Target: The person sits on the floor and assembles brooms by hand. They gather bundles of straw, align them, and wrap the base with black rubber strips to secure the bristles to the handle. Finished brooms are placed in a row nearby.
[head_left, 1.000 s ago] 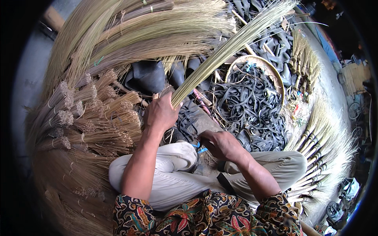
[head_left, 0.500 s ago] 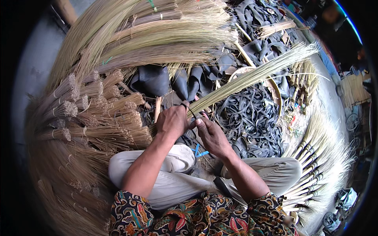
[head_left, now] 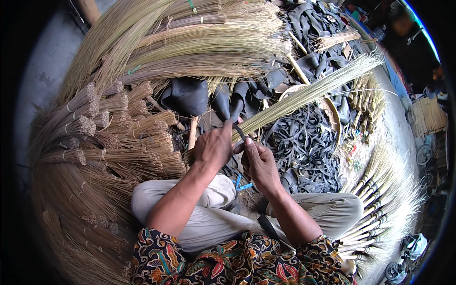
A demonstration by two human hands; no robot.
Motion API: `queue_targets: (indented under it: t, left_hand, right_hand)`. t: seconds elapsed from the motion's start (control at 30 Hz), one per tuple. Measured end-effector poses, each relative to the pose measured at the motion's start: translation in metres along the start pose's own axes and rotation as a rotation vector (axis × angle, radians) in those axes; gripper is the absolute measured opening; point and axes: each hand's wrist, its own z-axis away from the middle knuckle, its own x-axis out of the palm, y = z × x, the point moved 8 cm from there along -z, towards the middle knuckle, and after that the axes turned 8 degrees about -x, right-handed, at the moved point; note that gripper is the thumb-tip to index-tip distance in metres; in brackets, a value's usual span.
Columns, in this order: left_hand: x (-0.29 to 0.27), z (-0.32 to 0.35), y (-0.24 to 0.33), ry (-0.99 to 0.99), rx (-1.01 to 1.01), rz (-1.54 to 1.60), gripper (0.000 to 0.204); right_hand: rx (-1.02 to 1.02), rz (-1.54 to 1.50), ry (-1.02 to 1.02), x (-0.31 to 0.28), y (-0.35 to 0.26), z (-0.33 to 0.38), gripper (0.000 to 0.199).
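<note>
A long bundle of pale grass stalks (head_left: 308, 98) slants up to the right in front of me. My left hand (head_left: 212, 149) is closed around its lower end. A black rubber strip (head_left: 239, 131) crosses the bundle just past the left fingers. My right hand (head_left: 261, 165) pinches the strip's near end between thumb and fingers, beside the bundle. The strip looks taut between the bundle and that pinch. What the left palm covers, including the bundle's butt, is mostly hidden.
Bundled stalks (head_left: 142, 159) lie to the left, and large grass sheaves (head_left: 199, 47) at the back. Black rubber strips (head_left: 304, 142) fill a round basket (head_left: 335, 118) right of centre. Finished brooms (head_left: 380, 209) fan out at the right. A blue strap (head_left: 243, 185) lies by my legs.
Both hands have shifted slightly to the right. The right hand has turned a little more upright, still pinching the strip, and the strip's visible stretch across the bundle looks broader.
</note>
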Motion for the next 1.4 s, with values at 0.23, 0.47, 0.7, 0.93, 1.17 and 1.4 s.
queue_targets:
  t: [0.23, 0.47, 0.7, 0.93, 1.17, 1.4]
  left_hand:
    - [-0.005, 0.001, -0.013, -0.090, -0.037, 0.233, 0.039]
    - [0.048, 0.061, 0.041, -1.027, 0.222, 0.617, 0.046]
    - [0.032, 0.039, 0.047, -0.561, 0.307, 0.429, 0.048]
    - [0.050, 0.019, 0.027, -0.211, 0.111, 0.049, 0.025]
    - [0.057, 0.016, 0.024, -0.199, 0.090, -0.136, 0.029]
    - [0.045, 0.002, 0.015, -0.055, -0.008, -0.018, 0.044]
  right_hand:
    - [-0.211, 0.515, -0.094, -0.038, 0.007, 0.027, 0.036]
    - [-0.505, 0.821, -0.191, -0.068, -0.008, -0.001, 0.016]
    - [-0.733, 1.199, -0.152, -0.048, -0.071, 0.006, 0.030]
    - [-0.138, 1.081, 0.040, -0.051, -0.060, -0.017, 0.039]
    - [-0.120, 0.781, -0.003, -0.041, -0.010, -0.043, 0.041]
    - [0.033, -0.187, 0.054, -0.030, 0.003, 0.005, 0.014]
